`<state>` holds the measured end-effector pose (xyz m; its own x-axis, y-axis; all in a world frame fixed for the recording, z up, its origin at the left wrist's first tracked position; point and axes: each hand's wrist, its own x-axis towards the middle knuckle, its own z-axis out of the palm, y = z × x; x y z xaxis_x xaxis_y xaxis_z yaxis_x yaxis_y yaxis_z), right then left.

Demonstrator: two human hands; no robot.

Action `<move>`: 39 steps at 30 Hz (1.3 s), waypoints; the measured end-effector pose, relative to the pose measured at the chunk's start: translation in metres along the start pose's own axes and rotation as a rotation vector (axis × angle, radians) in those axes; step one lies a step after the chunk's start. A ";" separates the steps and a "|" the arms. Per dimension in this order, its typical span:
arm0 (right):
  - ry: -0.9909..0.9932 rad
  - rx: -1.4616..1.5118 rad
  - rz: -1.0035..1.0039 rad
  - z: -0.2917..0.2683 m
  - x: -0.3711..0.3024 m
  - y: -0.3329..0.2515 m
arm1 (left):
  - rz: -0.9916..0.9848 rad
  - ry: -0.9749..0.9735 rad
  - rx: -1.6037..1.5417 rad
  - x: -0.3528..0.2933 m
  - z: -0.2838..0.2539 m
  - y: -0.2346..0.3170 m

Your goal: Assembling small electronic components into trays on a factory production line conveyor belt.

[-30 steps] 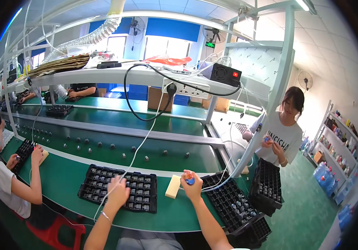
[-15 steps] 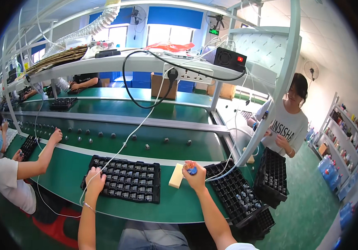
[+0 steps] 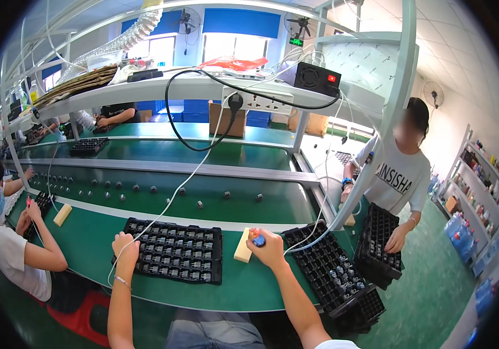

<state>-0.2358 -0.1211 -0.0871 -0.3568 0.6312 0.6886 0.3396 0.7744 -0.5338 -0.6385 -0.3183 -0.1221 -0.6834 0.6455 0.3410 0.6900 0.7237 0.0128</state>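
In front of me on the green bench lies a black tray (image 3: pixel 179 278) with rows of pockets filled with small metal-pinned parts. At its left edge, my left hand (image 3: pixel 126 250) is closed, fingers curled; whether it grips the rim or a small part is hidden. A white cable passes close by that hand. My right hand (image 3: pixel 268 249) is closed around a small rounded blue-and-orange object (image 3: pixel 257 237), its kind unclear. Just left of the right hand, a pale yellow block (image 3: pixel 242 246) lies on the bench, partly behind the fingers.
A second black tray (image 3: pixel 319 262) at right holds some parts, with stacked trays (image 3: pixel 375 244) beyond. Small parts (image 3: pixel 226 194) sit in rows on the green belt (image 3: pixel 243 212). One co-worker (image 3: pixel 400 174) stands right; another (image 3: pixel 14 238) sits left. Cables hang from the overhead shelf (image 3: pixel 203 87).
My hands have barely moved. The left co-worker's arm has drawn back from the belt to their tray. The right co-worker's hands have parted, one now on the stacked trays. The view has shifted slightly.
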 end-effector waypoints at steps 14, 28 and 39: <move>-0.001 0.435 0.269 0.016 -0.007 0.012 | 0.063 -0.594 -1.880 -0.054 -0.052 0.148; -0.004 1.006 0.719 0.035 -0.006 0.022 | 0.425 -0.599 -1.794 -0.060 -0.018 0.246; -0.068 1.084 0.768 0.026 -0.005 0.010 | 0.431 -0.401 -1.557 -0.068 -0.043 0.240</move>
<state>-0.2533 -0.1152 -0.1087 -0.4410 0.8970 0.0296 -0.3763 -0.1549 -0.9135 -0.4167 -0.1991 -0.1019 -0.2357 0.9161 0.3244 0.2257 -0.2731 0.9351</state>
